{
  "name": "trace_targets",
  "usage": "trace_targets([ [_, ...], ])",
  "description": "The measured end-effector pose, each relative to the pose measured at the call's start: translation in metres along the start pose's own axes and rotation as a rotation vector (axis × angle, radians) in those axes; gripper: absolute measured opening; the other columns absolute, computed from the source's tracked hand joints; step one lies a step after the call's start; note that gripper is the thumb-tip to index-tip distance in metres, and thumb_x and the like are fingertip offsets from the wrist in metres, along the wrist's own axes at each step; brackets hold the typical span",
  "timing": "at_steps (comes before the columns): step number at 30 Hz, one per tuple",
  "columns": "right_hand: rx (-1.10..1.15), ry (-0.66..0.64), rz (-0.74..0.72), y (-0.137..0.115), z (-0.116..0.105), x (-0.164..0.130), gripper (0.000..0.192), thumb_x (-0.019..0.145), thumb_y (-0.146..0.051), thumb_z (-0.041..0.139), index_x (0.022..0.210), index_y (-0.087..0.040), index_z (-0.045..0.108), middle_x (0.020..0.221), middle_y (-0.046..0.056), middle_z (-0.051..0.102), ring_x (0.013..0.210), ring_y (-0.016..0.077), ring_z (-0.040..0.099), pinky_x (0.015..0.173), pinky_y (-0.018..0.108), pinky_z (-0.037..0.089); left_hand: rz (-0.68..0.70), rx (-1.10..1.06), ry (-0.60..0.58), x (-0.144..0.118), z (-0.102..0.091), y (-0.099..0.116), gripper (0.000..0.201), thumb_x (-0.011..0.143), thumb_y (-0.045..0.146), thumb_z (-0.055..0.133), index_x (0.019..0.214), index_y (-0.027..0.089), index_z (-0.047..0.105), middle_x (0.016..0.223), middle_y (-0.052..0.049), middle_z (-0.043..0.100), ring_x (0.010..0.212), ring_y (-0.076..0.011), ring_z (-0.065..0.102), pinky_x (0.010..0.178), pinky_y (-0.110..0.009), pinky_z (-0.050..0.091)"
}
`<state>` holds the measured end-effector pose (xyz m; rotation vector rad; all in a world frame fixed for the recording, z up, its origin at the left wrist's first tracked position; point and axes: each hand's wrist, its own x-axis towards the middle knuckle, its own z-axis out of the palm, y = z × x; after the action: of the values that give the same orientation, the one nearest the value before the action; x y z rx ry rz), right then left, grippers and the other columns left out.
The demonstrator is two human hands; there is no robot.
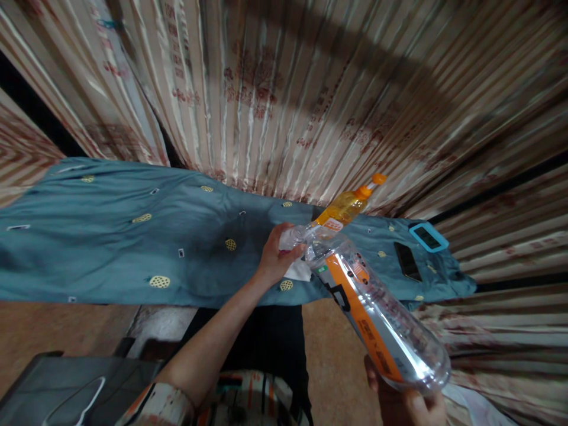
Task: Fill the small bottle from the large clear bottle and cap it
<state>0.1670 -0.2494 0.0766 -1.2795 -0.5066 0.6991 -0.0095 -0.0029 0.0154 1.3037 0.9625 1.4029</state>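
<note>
Table (110, 248) under a cloth (186, 236), running left to right across the view, curtain (284, 89) right behind it. Large bottle (373, 307) held slanting in front of the table's right part, base down at the right hand (408, 402), neck up at the left hand (277, 254). Left hand over the cloth's near edge, a tissue (298, 271) just below it on the cloth. Spray bottle (348, 206) lying on the cloth behind the large bottle's neck, nozzle toward the curtain. Phone (407, 261) further right on the cloth, timer (428, 236) just behind and right of the phone. Case (66, 390) on the floor at near left.
</note>
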Motion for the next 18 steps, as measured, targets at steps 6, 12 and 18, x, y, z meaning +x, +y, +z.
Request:
trace_targets([
  [6, -0.005, -0.037, -0.029, 0.0017, -0.0022, -0.0001, 0.072, 0.072, -0.047, 0.102, 0.131, -0.025, 0.067, 0.087, 0.002, 0.074, 0.063, 0.0197, 0.064, 0.053, 0.029, 0.05, 0.01, -0.008, -0.003, 0.0001, 0.0004, -0.0018, 0.052, 0.085, 0.038, 0.089, 0.129, 0.023, 0.065, 0.125, -0.008, 0.073, 0.113, -0.0269, 0.071, 0.102, -0.04, 0.059],
  [12, -0.025, -0.027, -0.013, 0.0016, -0.0029, -0.0034, 0.072, 0.075, -0.05, 0.101, 0.131, -0.025, 0.064, 0.082, 0.003, 0.076, 0.061, 0.0238, 0.067, 0.055, 0.034, 0.054, -0.002, -0.007, 0.004, -0.0001, 0.0014, -0.0039, 0.053, 0.085, 0.039, 0.09, 0.129, 0.024, 0.065, 0.123, -0.008, 0.074, 0.115, -0.0277, 0.071, 0.101, -0.041, 0.06],
  [18, -0.024, -0.023, -0.013, 0.0016, -0.0044, -0.0039, 0.065, 0.077, -0.045, 0.1, 0.129, -0.025, 0.066, 0.083, 0.002, 0.079, 0.063, 0.0223, 0.069, 0.054, 0.031, 0.055, 0.003, -0.024, 0.005, 0.0002, 0.0019, -0.0044, 0.053, 0.085, 0.042, 0.09, 0.129, 0.024, 0.065, 0.124, -0.008, 0.072, 0.11, -0.0261, 0.071, 0.098, -0.039, 0.06],
])
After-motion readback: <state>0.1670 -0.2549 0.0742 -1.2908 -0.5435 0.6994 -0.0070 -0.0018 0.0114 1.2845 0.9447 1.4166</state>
